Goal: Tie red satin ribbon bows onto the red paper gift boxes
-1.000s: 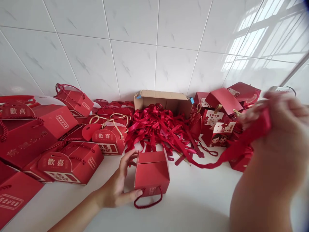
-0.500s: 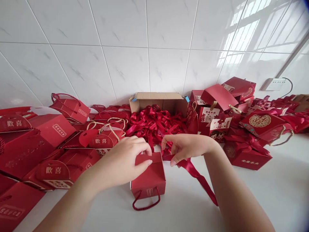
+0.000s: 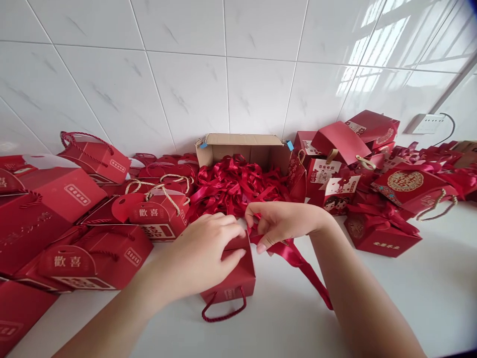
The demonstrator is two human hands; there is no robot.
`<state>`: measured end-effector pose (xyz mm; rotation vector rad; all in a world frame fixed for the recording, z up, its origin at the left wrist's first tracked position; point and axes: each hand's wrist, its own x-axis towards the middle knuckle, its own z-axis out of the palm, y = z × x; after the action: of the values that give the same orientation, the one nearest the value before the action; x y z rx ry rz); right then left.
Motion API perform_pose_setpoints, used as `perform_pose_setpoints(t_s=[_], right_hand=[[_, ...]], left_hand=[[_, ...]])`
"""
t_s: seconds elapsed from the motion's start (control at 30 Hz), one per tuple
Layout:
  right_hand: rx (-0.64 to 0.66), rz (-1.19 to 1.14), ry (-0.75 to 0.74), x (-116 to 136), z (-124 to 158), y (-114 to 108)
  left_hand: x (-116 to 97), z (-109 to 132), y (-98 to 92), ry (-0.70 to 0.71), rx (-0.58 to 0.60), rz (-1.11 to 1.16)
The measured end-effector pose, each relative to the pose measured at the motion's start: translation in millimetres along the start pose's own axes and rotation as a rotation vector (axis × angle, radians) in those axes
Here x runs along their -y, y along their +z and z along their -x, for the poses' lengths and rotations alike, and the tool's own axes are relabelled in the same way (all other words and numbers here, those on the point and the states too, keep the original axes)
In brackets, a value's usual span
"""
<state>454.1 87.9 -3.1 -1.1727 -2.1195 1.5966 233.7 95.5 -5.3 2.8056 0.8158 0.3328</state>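
Observation:
A red gift box with a dark red rope handle lies on the white table. My left hand is over its top and left side, fingers curled round the far part and thumb across the lid. Just right of the box is my right hand, bent at the wrist with curled fingers. A red satin ribbon runs from under these fingers down to the right across the table. The fingertips of both hands are partly hidden, so the exact grip is hard to see.
Behind the hands, an open cardboard box holds a heap of red ribbons. Red gift boxes are piled on the left, and more, including a ribbon-tied box, on the right. A tiled wall rises behind.
The view has shifted slightly. My left hand has moved a little right over the gift box, closer to my right hand. My right hand has shifted slightly left.

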Motion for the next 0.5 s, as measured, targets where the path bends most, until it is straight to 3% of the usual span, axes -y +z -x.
perform_pose_setpoints(t_s=[0.5], right_hand=[[0.03, -0.027, -0.004, -1.6, -7.8, 2.1]], left_hand=[[0.9, 0.5, 3.4, 0.022, -0.045, -0.009]])
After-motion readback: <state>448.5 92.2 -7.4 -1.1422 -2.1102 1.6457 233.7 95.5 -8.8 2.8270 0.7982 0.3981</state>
